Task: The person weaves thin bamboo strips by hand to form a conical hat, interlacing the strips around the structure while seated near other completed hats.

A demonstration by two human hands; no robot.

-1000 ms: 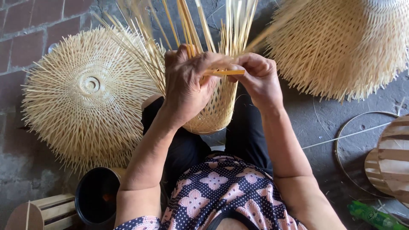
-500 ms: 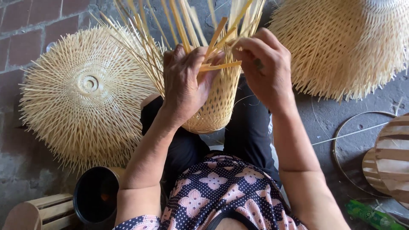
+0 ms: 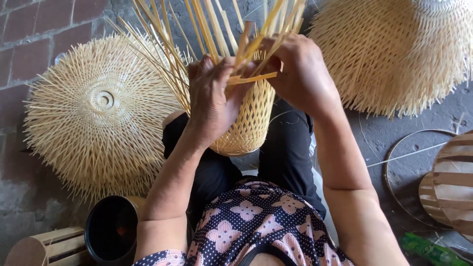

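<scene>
A small woven bamboo basket (image 3: 250,120) rests between my knees, its loose strips (image 3: 207,29) fanning upward. My left hand (image 3: 213,96) wraps around the basket's rim and pinches the strips near the top of the weave. My right hand (image 3: 301,74) grips a bundle of strips at the rim, bending them across toward the left hand. One strip (image 3: 253,78) lies crosswise between both hands.
A large round woven bamboo shade (image 3: 101,111) lies on the floor at left, another (image 3: 394,54) at upper right. A black pot (image 3: 112,230) and a wooden slatted form (image 3: 42,246) sit at lower left. A thin hoop (image 3: 394,162) and slatted frame (image 3: 453,182) lie right.
My right hand has shifted up and right along the rim, gathering more strips. The left hand stays on the basket. The view has tilted slightly.
</scene>
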